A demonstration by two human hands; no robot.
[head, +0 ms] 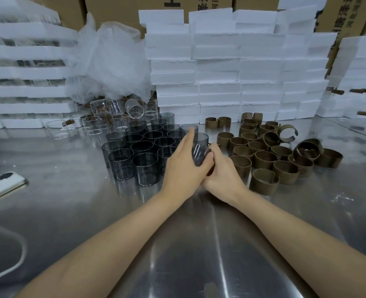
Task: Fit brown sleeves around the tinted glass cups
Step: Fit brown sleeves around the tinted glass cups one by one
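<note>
My left grip (pixel 184 162) and right grip (pixel 222 171) clasped one tinted cup (pixel 199 154), tilted above the middle of the table (pixel 199 244), between spare cups (pixel 143 155) and brown sleeves (pixel 263 160). It was slick, brittle glass, best held round its wall, I judged.

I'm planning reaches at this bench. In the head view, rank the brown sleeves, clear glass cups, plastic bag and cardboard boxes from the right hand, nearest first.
From the right hand:
1. brown sleeves, just to its right.
2. clear glass cups, back left.
3. plastic bag, behind those cups.
4. cardboard boxes, at the very back.
</note>
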